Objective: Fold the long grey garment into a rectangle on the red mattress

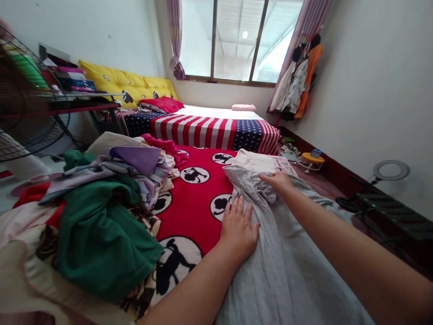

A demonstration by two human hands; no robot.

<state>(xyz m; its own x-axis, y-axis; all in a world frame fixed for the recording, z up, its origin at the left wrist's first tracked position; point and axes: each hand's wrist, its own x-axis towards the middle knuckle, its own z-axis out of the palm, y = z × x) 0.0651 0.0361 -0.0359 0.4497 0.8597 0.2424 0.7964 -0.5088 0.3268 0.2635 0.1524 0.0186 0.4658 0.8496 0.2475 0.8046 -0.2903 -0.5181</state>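
Note:
A long grey garment [270,253] lies spread along the right side of a red blanket [189,212] printed with black figures in white circles. My left hand [238,228] rests flat on the garment's left edge, fingers spread. Farther up, my right hand [279,181] touches a bunched part of the same grey cloth; its thumb or finger stretches to the left, and its other fingers are partly hidden. Just beyond it lies a pale pink shirt [250,159], partly covered by the grey cloth.
A heap of clothes with a green garment [104,239] on top fills the left side. A fan [34,104] stands at far left. Behind is a bed with a striped, starred cover [203,131]. At right are a yellow stool [313,158] and a ring light [391,170].

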